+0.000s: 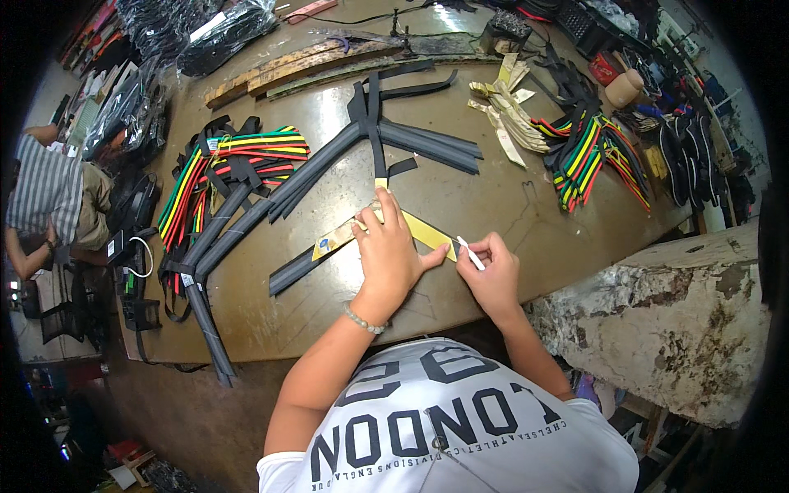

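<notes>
Your white shirt (485, 411) is closest, with big dark letters on it. A bead bracelet (366, 324) goes around your left wrist. Your right hand (493, 275) pinches a slim white marking stick (471, 254). It is right by the end of the bent yellow template (423, 233). Your left hand (386, 253) is spread wide, with its fingers and thumb on the template to hold it down. The template lies on flat black straps (288, 275), in front of you on the brown table (567, 246). The straps poke out past its left end.

Farther off to your left is a heap of red, yellow and green striped straps (267, 146). Past your left hand lies a forked bundle of long black straps (320, 164). To your right there are more striped straps (579, 168), touching a pile of cream strips (505, 111). Across the table are long wooden bars (308, 66). At the far left are dark packs in clear plastic (226, 41).
</notes>
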### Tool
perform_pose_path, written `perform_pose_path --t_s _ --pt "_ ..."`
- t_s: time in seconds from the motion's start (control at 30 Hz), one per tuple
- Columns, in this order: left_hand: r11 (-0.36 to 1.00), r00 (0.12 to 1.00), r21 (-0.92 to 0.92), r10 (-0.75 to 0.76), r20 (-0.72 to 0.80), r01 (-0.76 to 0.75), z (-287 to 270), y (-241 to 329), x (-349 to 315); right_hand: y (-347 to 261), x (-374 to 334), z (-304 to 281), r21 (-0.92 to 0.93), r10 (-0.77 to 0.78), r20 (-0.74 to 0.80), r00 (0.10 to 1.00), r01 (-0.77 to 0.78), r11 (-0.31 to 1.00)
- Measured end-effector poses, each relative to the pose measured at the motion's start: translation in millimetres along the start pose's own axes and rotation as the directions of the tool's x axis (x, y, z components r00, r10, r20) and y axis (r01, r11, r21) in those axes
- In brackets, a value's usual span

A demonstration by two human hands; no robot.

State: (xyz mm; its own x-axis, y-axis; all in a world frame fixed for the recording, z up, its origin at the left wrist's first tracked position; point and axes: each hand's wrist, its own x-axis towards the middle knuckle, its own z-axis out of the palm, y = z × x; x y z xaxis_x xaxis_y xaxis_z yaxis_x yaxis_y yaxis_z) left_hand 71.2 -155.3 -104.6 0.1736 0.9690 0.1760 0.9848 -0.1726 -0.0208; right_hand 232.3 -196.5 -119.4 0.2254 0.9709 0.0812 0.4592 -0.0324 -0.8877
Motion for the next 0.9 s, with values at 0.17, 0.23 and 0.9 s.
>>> perform_pose_path --t_s 0.17,0.23,0.9 --pt "0.999 0.998 0.04 -0.014 0.056 0.011 -1 3 2 -7 10 2 -0.114 -0.122 0.083 0.989 0.131 0.985" --pt "0.999 0.998 0.048 -0.019 0.057 0.016 -1 3 2 -10 9 3 -0.172 -0.181 0.102 0.978 0.197 0.965" --pt "1.0 0.999 0.018 -0.024 0.034 0.024 0 0 5 -29 137 70 0.041 -0.621 0.493 0.609 0.697 0.716"
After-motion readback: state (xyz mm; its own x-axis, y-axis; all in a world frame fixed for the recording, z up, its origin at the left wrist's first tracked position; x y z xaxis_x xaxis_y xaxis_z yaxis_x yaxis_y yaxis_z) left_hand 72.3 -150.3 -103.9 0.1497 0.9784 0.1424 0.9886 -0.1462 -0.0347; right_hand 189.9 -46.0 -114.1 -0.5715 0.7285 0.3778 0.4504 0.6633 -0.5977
